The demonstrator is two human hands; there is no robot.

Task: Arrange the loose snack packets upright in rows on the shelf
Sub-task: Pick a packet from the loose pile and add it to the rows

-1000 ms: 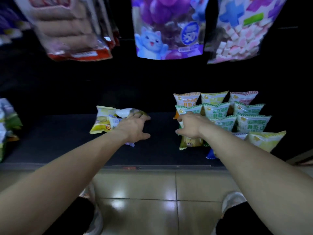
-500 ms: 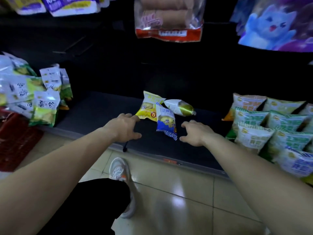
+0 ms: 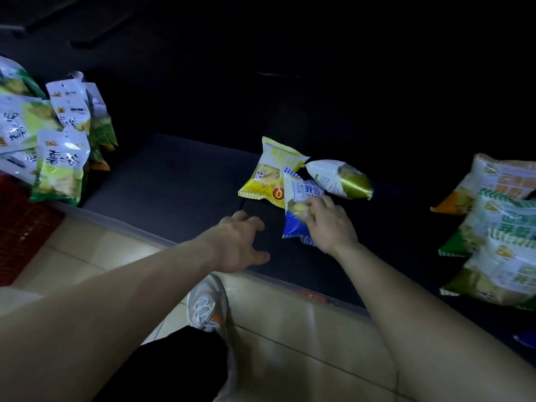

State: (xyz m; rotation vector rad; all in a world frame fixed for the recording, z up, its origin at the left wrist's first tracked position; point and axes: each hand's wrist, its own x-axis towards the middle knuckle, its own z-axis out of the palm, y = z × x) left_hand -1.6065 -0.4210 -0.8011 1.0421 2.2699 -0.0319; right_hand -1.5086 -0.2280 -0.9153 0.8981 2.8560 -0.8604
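3 loose snack packets lie in a small heap on the dark shelf (image 3: 174,175), near its middle. The blue packet (image 3: 300,195) is the nearest of them; it stands tilted, its white top towards the back and its blue bottom corner towards the shelf's front edge. The right hand (image 3: 327,224) grips it from the right side, fingers (image 3: 311,206) curled over the front of the packet. Behind and to the left, touching the blue one, the yellow packet (image 3: 268,175) lies flat at an angle. Just right of that, the white and gold packet (image 3: 339,179) lies on its side, beyond the right hand's knuckles.

The left hand (image 3: 237,245) is just left of the blue packet, apart from it, over the shelf's front edge. Its fingers are loosely spread and it holds nothing.

At the right end of the shelf, the arranged packets (image 3: 499,227) stand in rows, well apart from the heap. At the far left, white and green bags (image 3: 58,163) are stacked above a red basket (image 3: 23,227). Below the shelf are a tiled floor (image 3: 290,329) and 1 white shoe (image 3: 207,306).
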